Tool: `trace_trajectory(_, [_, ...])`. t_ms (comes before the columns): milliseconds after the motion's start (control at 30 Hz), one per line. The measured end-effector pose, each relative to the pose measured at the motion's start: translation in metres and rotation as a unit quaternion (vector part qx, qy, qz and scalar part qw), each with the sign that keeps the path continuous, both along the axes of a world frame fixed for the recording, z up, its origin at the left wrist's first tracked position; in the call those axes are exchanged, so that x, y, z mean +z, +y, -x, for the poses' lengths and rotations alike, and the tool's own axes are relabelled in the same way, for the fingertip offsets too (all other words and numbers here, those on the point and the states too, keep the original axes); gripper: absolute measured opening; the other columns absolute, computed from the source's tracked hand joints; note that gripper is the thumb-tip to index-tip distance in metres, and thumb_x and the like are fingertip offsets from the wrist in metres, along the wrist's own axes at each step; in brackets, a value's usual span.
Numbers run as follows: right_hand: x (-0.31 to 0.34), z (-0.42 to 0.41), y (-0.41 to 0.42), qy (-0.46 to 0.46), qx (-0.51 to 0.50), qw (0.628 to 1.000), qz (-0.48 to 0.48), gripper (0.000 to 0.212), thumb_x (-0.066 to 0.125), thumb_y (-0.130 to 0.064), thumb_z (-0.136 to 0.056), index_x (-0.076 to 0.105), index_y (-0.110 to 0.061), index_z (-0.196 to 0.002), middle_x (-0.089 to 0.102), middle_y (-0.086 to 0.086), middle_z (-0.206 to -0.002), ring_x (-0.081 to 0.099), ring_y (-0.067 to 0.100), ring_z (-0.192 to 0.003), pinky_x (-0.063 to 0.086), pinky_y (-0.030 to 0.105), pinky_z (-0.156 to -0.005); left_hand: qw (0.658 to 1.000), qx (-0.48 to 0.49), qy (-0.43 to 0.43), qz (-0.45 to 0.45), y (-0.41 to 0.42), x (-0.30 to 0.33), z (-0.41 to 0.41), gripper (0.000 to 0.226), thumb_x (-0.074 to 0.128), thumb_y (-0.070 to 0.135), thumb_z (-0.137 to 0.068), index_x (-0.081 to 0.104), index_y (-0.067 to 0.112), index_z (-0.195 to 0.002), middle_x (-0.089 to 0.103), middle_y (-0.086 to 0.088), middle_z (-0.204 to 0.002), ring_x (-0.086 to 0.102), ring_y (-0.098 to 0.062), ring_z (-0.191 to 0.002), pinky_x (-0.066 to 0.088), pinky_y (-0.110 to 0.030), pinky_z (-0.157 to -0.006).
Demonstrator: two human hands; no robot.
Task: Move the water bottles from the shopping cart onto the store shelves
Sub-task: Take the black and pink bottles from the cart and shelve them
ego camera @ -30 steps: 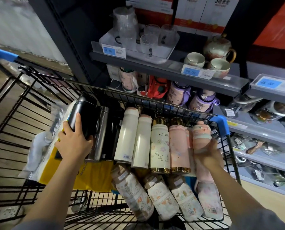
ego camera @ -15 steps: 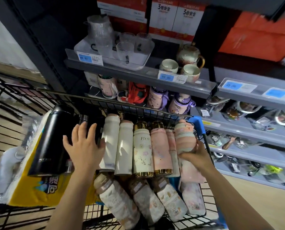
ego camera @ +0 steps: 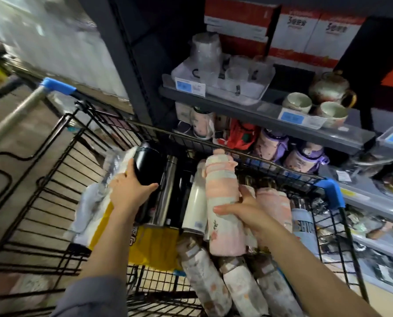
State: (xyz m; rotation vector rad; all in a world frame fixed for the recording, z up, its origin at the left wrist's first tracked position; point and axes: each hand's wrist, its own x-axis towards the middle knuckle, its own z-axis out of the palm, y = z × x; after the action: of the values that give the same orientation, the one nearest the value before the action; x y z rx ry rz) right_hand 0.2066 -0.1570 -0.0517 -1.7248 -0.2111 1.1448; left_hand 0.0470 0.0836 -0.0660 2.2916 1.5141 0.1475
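Note:
The black wire shopping cart (ego camera: 53, 202) stands against the grey store shelves (ego camera: 271, 115). My left hand (ego camera: 129, 191) grips a black bottle (ego camera: 148, 167) at the cart's left, its cap end pointing away from me. My right hand (ego camera: 248, 213) holds a pink-and-cream striped bottle (ego camera: 223, 202) lifted above the others, top toward the shelf. Beside it lie a steel bottle (ego camera: 167, 191), a white bottle (ego camera: 194, 207) and another pink bottle (ego camera: 274, 207). Three floral bottles (ego camera: 236, 282) lie at the cart's near end.
A yellow-and-white package (ego camera: 154, 245) lies under the bottles on the left. The lower shelf holds purple bottles (ego camera: 305, 159) and a red one (ego camera: 241, 133). Above sit a tray of glass cups (ego camera: 225, 76), a teapot and ceramic cups (ego camera: 328, 108). Blue corner guard (ego camera: 330, 191).
My left hand went back to the black bottle and took hold of it. My right hand lifted the pink striped bottle up and leftward out of the row. The view swung left.

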Motion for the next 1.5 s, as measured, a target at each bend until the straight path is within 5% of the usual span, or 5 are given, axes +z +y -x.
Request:
trace_trajectory(633, [0.079, -0.022, -0.068, -0.160, -0.066, 0.975, -0.141, 0.090, 0.082, 0.002, -0.066, 0.031, -0.034, -0.131, 0.056, -0.008, -0.114, 0.058, 0.007, -0.099, 0.050, 0.020, -0.070, 0.900, -0.091, -0.424, -0.045, -0.143, 0.071, -0.033, 0.096, 0.074, 0.055, -0.063, 0.030, 0.036, -0.146, 0.042, 0.018, -0.125, 0.042, -0.003, -0.118, 0.038, -0.029, -0.097])
trace_trajectory(800, [0.128, -0.063, -0.171, -0.294, -0.146, 0.920, -0.214, 0.093, 0.089, -0.035, -0.044, 0.037, -0.051, -0.121, 0.060, -0.025, -0.112, 0.061, -0.001, -0.101, 0.052, 0.019, -0.071, 0.842, -0.159, -0.513, -0.048, -0.228, 0.115, -0.101, 0.099, 0.080, 0.048, -0.062, 0.028, 0.037, -0.145, 0.036, 0.028, -0.130, 0.028, 0.020, -0.123, 0.025, -0.007, -0.103])
trace_trajectory(1000, [0.197, -0.116, -0.322, -0.421, -0.200, 0.844, -0.265, 0.097, 0.088, -0.032, -0.047, 0.034, -0.047, -0.127, 0.057, -0.033, -0.108, 0.060, -0.005, -0.099, 0.055, 0.022, -0.076, 0.768, -0.222, -0.601, 0.005, -0.367, 0.181, -0.179, 0.096, 0.082, 0.041, -0.055, 0.022, 0.076, -0.121, 0.038, 0.037, -0.130, 0.040, 0.003, -0.127, 0.036, -0.032, -0.107])
trace_trajectory(1300, [0.296, -0.180, -0.482, -0.544, -0.242, 0.743, -0.307, 0.104, 0.083, -0.043, -0.042, 0.034, -0.037, -0.133, 0.058, -0.028, -0.116, 0.061, -0.002, -0.103, 0.053, 0.022, -0.082, 0.654, -0.282, -0.699, -0.056, -0.502, 0.290, -0.267, 0.094, 0.086, 0.023, -0.064, 0.027, 0.047, -0.133, 0.032, 0.036, -0.131, 0.032, 0.028, -0.118, 0.025, 0.004, -0.096])
trace_trajectory(1500, [0.355, -0.205, -0.495, -0.582, -0.246, 0.688, -0.357, 0.108, 0.085, -0.044, -0.043, 0.033, -0.030, -0.137, 0.055, -0.010, -0.130, 0.058, 0.007, -0.114, 0.050, 0.042, -0.095, 0.619, -0.301, -0.709, -0.155, -0.507, 0.397, -0.301, 0.097, 0.083, 0.028, -0.074, 0.020, 0.033, -0.148, 0.029, 0.016, -0.149, 0.027, 0.004, -0.137, 0.021, -0.003, -0.107])
